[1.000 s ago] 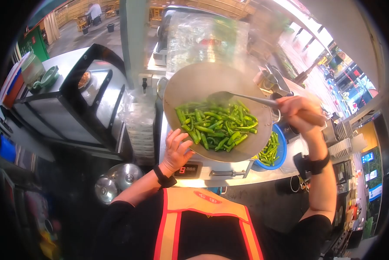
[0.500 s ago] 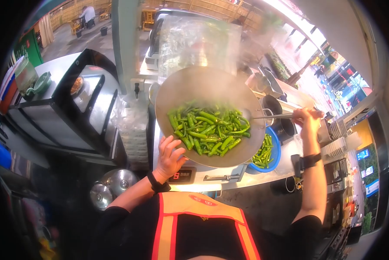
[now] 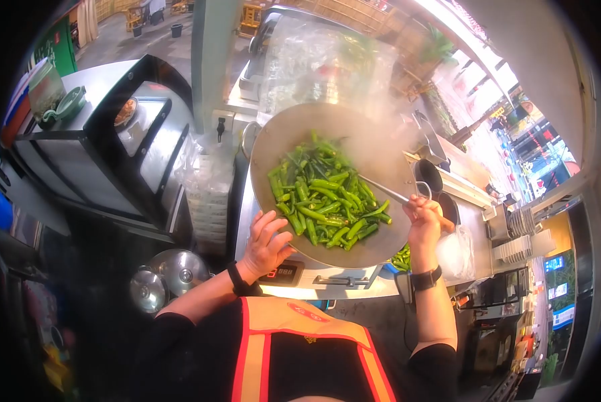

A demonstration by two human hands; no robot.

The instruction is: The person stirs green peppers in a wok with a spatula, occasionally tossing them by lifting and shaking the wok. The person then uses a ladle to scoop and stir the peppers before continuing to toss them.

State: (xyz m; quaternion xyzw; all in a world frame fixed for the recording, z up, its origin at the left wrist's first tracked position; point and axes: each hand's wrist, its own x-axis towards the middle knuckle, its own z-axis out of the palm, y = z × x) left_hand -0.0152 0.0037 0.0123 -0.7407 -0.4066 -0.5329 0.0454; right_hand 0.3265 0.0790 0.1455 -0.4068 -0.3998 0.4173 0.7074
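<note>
**Peppers (image 3: 324, 201) spread up the wok (image 3: 294, 134); ladle (image 3: 384, 189) driven in**

Peppers lie in the wok, which sits tilted over the cooker (image 3: 284, 271) at the middle of the scene. Half a second ago we recorded them heaped in the near half. They now run in a band from the near rim up toward the far wall, so the load has been thrown or pushed across the pan and is being turned.

The right hand (image 3: 422, 224) has come in from the far right to the wok's near-right rim. It is closed in a fist round the ladle handle, and the shaft slants down and left into the heap.

The left hand (image 3: 268, 242) remains at the near-left rim, with fingers spread and partly curled against the wok's edge. We cannot tell whether it grips a handle there, as the rim covers the fingertips.

The ladle's head is buried under the peppers and not visible. Steam (image 3: 381, 141) veils the far-right wall of the wok. The basin (image 3: 401, 258), plain a second ago, is now all but hidden behind the wok and right hand. The cooker's display is too small to read. Two lids (image 3: 180, 268) lie low at the near left.
</note>
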